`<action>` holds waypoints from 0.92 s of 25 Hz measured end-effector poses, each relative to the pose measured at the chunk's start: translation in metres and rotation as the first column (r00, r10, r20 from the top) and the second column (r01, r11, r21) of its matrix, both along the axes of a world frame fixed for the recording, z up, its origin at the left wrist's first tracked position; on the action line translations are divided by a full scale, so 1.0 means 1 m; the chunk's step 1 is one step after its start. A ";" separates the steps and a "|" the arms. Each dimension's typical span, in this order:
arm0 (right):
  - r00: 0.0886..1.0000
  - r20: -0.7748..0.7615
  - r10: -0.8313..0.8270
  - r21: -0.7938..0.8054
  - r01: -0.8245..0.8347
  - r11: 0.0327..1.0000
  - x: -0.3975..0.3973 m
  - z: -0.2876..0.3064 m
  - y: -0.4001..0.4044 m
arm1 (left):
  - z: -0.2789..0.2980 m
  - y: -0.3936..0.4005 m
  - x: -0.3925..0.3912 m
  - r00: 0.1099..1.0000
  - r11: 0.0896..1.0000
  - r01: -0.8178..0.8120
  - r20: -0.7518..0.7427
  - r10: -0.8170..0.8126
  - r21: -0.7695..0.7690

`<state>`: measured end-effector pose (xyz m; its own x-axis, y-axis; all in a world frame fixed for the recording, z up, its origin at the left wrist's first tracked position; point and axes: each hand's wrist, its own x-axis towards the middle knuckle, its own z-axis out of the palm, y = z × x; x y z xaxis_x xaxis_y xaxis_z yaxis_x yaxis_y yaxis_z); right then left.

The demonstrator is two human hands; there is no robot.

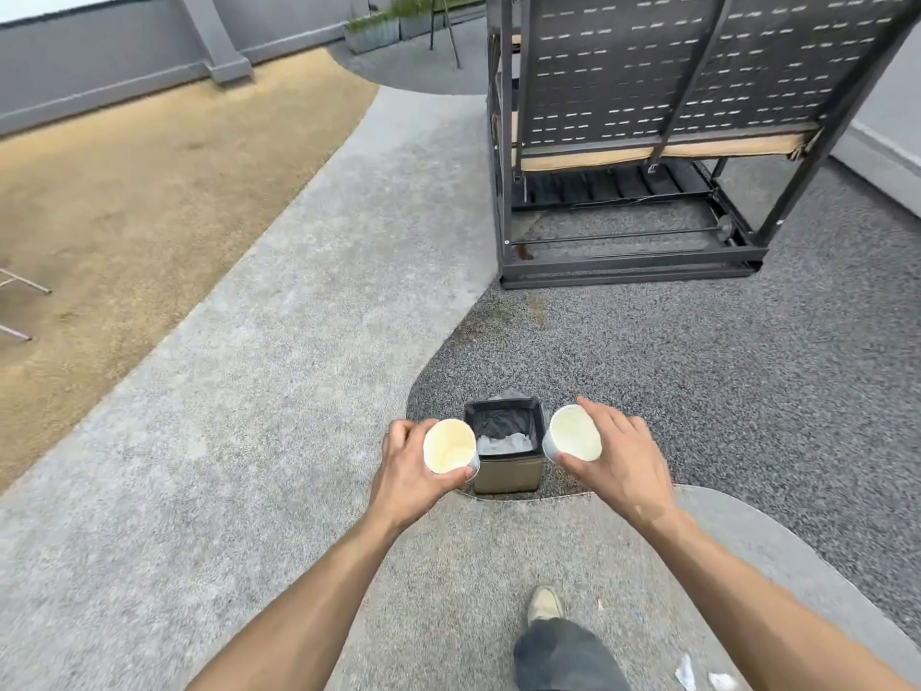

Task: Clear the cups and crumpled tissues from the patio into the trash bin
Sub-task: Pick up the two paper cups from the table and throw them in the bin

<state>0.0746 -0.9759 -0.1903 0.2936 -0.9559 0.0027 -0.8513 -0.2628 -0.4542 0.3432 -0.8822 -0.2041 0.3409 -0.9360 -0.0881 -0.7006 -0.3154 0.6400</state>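
Observation:
A small square trash bin (507, 475) with a dark liner stands on the patio floor just ahead of me, with something white lying inside it. My left hand (406, 468) grips an empty cream paper cup (448, 446) just left of the bin's rim. My right hand (615, 453) grips a second empty paper cup (575, 432) just right of the rim. Both cups are tipped with their mouths facing me. No crumpled tissues show on the ground nearby.
A dark metal swing bench (648, 142) with a tan cushion stands a few steps beyond the bin. Tan ground (124, 192) lies to the left, with a chair leg (20, 301) at the far left edge. My shoe (544, 604) shows below.

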 end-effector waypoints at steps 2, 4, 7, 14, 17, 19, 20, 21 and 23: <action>1.000 -0.008 0.014 0.022 -0.014 1.000 -0.001 -0.002 -0.034 | -0.001 -0.032 -0.005 1.000 1.000 -0.017 -0.004 0.017 0.015; 1.000 -0.002 0.017 0.045 -0.017 0.999 0.003 -0.008 -0.064 | -0.008 -0.060 -0.005 0.999 0.998 -0.047 -0.020 0.047 0.037; 0.998 -0.027 0.048 0.075 -0.046 0.996 0.011 -0.026 -0.098 | -0.025 -0.096 -0.002 0.996 0.994 -0.073 -0.039 0.077 0.084; 0.994 -0.084 0.065 0.182 -0.048 0.982 0.045 -0.095 -0.158 | -0.096 -0.168 0.024 0.991 0.962 -0.084 -0.082 0.109 0.260; 0.992 -0.118 0.047 0.266 -0.014 0.964 0.067 -0.143 -0.185 | -0.143 -0.202 0.039 0.988 0.938 -0.059 -0.111 0.103 0.341; 0.990 -0.139 0.025 0.302 0.019 0.953 0.080 -0.175 -0.201 | -0.175 -0.222 0.048 0.992 0.921 -0.021 -0.108 0.068 0.388; 0.989 -0.150 0.013 0.316 0.035 0.948 0.088 -0.195 -0.210 | -0.195 -0.234 0.053 0.994 0.912 -0.004 -0.100 0.049 0.411; 0.988 -0.157 -0.001 0.321 0.052 0.946 0.095 -0.214 -0.219 | -0.212 -0.244 0.057 0.995 0.904 0.008 -0.091 0.034 0.427; 0.984 -0.176 -0.017 0.319 0.073 0.945 0.107 -0.252 -0.236 | -0.251 -0.264 0.062 0.996 0.892 0.037 -0.084 0.001 0.450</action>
